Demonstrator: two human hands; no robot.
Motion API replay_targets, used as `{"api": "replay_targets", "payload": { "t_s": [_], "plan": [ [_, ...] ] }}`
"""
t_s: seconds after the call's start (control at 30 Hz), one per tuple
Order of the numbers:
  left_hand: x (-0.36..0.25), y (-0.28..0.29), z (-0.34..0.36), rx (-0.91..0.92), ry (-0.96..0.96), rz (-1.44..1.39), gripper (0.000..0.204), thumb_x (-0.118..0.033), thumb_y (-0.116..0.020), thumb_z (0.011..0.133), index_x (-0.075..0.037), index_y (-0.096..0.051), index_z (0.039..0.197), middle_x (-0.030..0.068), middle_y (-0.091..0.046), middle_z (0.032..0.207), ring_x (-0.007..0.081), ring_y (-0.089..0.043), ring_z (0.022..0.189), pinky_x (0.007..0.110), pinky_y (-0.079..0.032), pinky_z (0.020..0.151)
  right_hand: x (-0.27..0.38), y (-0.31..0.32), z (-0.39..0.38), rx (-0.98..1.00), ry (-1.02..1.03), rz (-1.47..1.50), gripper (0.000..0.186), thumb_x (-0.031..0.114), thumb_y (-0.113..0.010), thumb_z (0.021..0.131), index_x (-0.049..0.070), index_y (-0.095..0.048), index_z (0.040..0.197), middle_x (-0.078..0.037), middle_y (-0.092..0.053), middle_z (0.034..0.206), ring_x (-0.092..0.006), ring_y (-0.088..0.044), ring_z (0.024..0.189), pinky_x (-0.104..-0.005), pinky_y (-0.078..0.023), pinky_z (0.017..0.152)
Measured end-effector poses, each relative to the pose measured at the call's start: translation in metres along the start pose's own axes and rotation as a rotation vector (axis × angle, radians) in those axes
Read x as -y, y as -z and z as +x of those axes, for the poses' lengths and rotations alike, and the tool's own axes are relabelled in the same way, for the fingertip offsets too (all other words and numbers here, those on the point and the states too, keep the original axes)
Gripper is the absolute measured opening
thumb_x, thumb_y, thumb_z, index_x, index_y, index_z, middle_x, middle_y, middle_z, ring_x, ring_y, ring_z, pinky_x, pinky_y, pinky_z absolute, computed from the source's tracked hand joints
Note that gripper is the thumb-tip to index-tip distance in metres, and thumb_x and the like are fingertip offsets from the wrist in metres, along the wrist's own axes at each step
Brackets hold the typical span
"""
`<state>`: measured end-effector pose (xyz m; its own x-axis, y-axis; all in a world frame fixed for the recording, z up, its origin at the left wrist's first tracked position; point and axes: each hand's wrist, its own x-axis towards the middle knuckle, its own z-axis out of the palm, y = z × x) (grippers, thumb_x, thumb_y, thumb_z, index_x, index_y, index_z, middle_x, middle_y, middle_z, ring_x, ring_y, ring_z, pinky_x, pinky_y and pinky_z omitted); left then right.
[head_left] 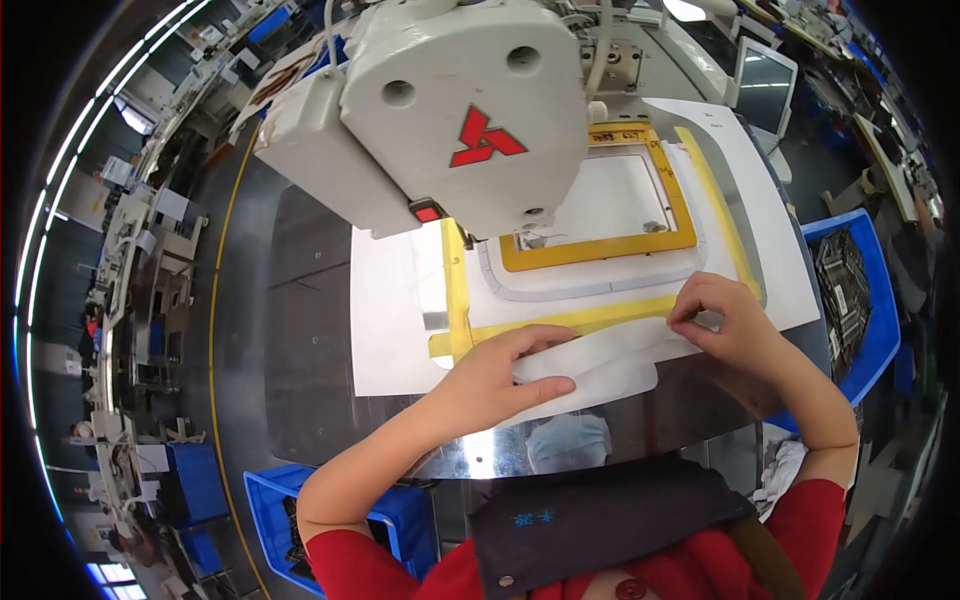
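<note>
Curved white strips, thin and sheet-like, lie across the front edge of the machine table, between my two hands. My left hand grips their left end, the thumb on the near side and the fingers behind. At their right end my right hand is closed in a pinch; what sits between thumb and fingertip is too small to make out. Just beyond lies a white template sheet edged with yellow tape. On it rests a yellow clamp frame under the white sewing machine head.
A blue bin of dark pieces stands at the right of the table. Another blue bin is below the table's left front. A small screen stands at the back right. The glossy dark table extends left.
</note>
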<state>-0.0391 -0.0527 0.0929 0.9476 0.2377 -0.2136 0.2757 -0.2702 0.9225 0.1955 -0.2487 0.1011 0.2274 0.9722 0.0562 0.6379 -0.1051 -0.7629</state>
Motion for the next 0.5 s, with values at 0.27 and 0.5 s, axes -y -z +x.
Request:
{"api": "replay_targets", "payload": {
  "t_s": [0.27,0.5],
  "plan": [
    [0.027,-0.019,0.005,-0.277,-0.169,0.315,0.030,-0.019,-0.068,0.082,-0.010,-0.063,0.111,0.0108,-0.069,0.093,0.0294,-0.066,0.086,0.038,-0.051,0.076,0.011,-0.012,0.010,0.089,0.060,-0.237,0.025,0.001,-0.072,0.064,0.003,-0.064,0.087,-0.010,-0.060,0.084,-0.0283,-0.061,0.090,-0.0370,-0.048,0.082],
    [0.020,-0.029,0.022,-0.274,-0.206,0.664,0.015,-0.023,-0.067,0.082,-0.008,-0.069,0.083,0.0102,-0.064,0.078,0.0286,-0.064,0.079,0.040,-0.050,0.068,0.028,-0.052,0.060,0.116,0.314,-0.210,0.024,0.006,-0.071,0.068,0.002,-0.061,0.089,-0.014,-0.057,0.085,-0.0347,-0.056,0.088,-0.0413,-0.045,0.079]
  ]
}}
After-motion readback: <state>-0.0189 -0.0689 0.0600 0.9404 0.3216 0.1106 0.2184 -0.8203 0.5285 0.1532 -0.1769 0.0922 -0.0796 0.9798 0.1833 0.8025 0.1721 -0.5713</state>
